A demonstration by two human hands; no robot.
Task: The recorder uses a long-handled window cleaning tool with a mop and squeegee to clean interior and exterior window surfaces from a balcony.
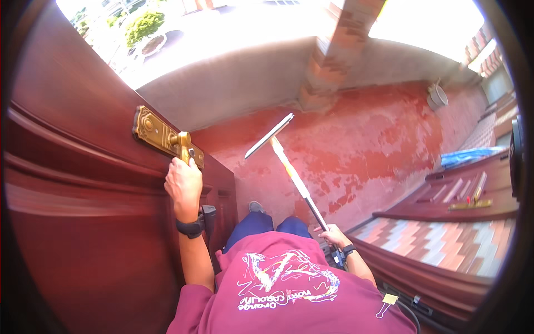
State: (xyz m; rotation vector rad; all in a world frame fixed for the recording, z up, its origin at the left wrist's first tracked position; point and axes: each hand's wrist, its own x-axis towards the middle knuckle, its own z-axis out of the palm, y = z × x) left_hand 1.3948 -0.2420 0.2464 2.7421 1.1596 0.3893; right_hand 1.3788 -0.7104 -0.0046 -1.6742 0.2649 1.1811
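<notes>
My left hand (pixel 185 183) grips the brass lever handle (pixel 183 145) of a dark red panelled door (pixel 96 234). The handle sits on an ornate brass backplate (pixel 155 128) near the door's edge. In my right hand (pixel 333 236) is the pole of a long-handled squeegee (pixel 297 179). Its pole slants forward and to the left from my hand. At the far end the squeegee head (pixel 269 136), a straight blade, is held out ahead of me; whether it touches the floor I cannot tell. Black bands circle both wrists.
The red painted floor (pixel 388 125) is worn in patches. A low wall (pixel 233 79) with a brick-clad pillar (pixel 327 71) bounds it. A pale bucket (pixel 437 97) stands by the wall. Another dark red door (pixel 454 192) with a brass lock plate is at right, near blue plastic material (pixel 471 157).
</notes>
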